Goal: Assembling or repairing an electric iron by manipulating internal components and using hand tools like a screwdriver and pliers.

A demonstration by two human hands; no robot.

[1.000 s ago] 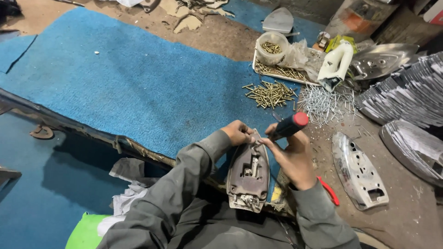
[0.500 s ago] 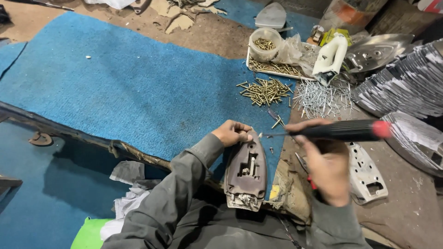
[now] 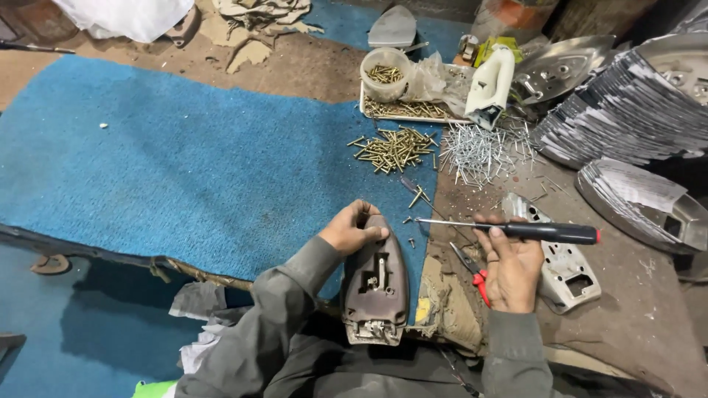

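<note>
Since a moment ago, lowered a little: right hand (image 3: 511, 269), palm up, fingers loosely around the screwdriver (image 3: 516, 230) lying level. Left hand (image 3: 354, 230) clamped on the nose of the brown iron body (image 3: 377, 284) in the lap. Probably rigid, fairly heavy; best gripped at the narrow nose. Brass screws (image 3: 394, 149) nearby on blue mat (image 3: 184, 162).

Sleeves: long, grey-green, plain cloth, creased, ending in loose cuffs at both wrists.
Hands: left hand (image 3: 352, 230) and right hand (image 3: 512, 267) bare, seemingly no rings.
</note>
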